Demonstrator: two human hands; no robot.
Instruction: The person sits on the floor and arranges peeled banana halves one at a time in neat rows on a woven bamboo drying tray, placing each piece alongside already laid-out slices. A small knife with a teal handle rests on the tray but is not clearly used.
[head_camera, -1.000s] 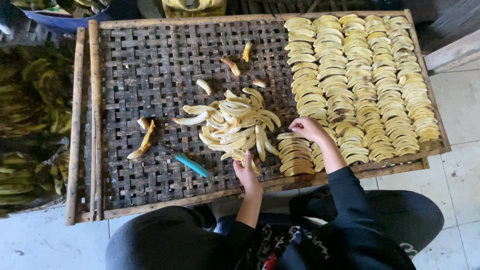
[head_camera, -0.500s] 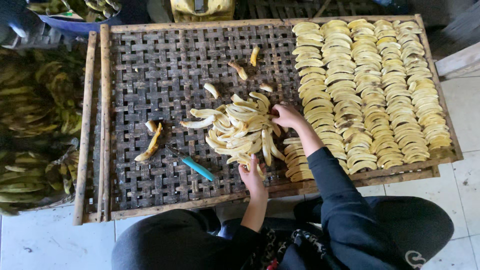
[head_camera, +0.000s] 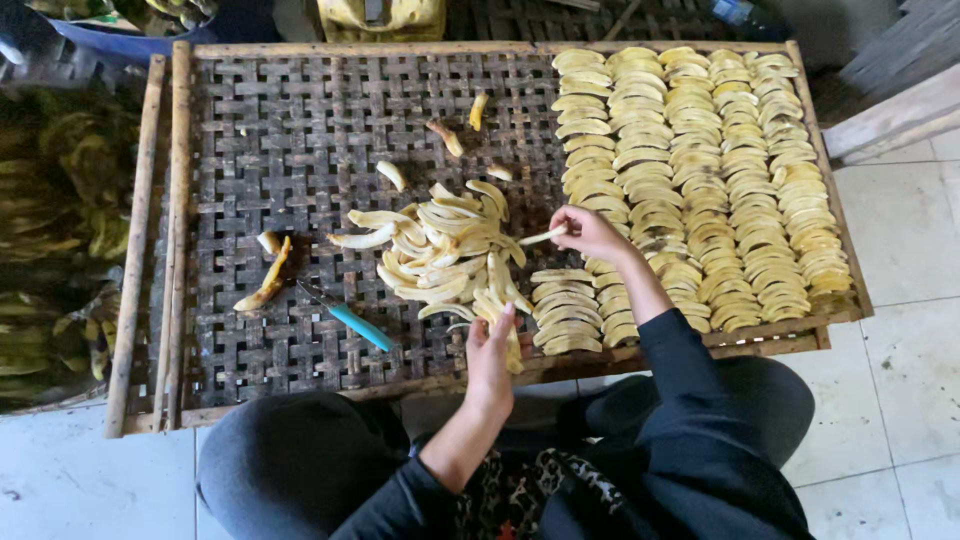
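Pale floor tiles run along the near edge, and a woven bamboo drying rack in a wooden frame fills most of the view from above. Far left of the rack, in shadow, lie heaps of unpeeled green-yellow bananas. On the left part of the weave rest a strip of banana peel and, just right of it, a small knife with a turquoise handle, lying flat and untouched. Further right and toward the far side, a few stray banana pieces are scattered apart from each other.

Near the middle sits a loose pile of banana slices, long pale-yellow strips lying across one another. The left hand rests at the pile's near edge, its grip closed loosely around a few slices that stick out past the fingers. Right of the pile, the right hand hovers low over the rack, its grip pinched on a single slice that points left toward the pile.

Just beside that hand begin the tidy rows of laid-out slices, overlapping like shingles and covering the whole right part of the rack from far edge to near edge. The shortest column, nearest the pile, ends close to the near frame between the two hands. Dark sleeves and grey-clad knees fill the near centre.
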